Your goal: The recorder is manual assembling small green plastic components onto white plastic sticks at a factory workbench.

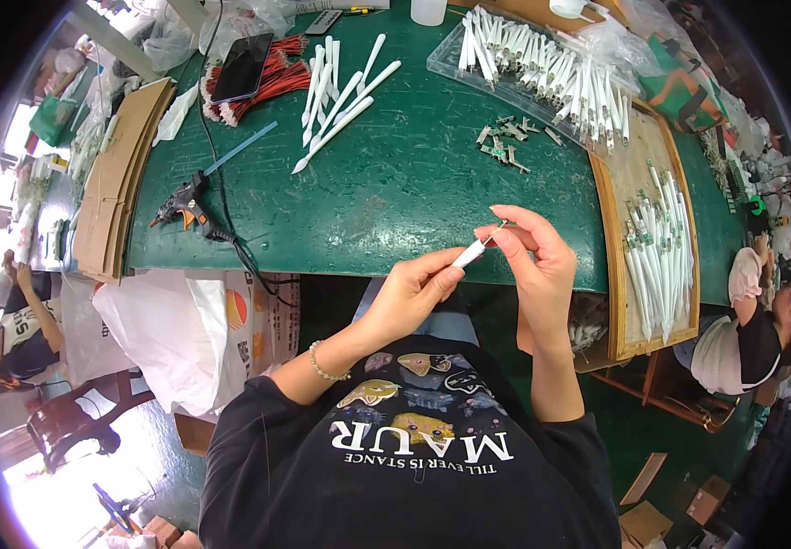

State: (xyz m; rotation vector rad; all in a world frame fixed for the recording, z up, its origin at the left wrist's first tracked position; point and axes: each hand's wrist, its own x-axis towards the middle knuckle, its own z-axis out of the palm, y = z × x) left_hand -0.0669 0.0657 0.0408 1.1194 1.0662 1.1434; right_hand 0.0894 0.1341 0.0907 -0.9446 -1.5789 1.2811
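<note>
My left hand [421,291] is closed round a slim white pen-shaped tube [471,255], held tilted just over the table's near edge. With thumb and fingertips, my right hand [542,263] pinches a small thin metallic piece [498,228] at the tube's upper end. Whether that piece sits inside the tube or only touches it, I cannot tell. Beyond my hands, several small green-and-silver circuit boards [508,151] lie loose on the table. Several similar white tubes with pointed tips [348,120] are heaped farther off to the left.
The green table [368,215] carries a black glue gun [187,205] with a cable at left. A phone [243,69] rests on red wires [278,102]. A clear tray [446,62] of white tubes is far right; a wooden tray [605,220] is nearer. Other people sit at both sides.
</note>
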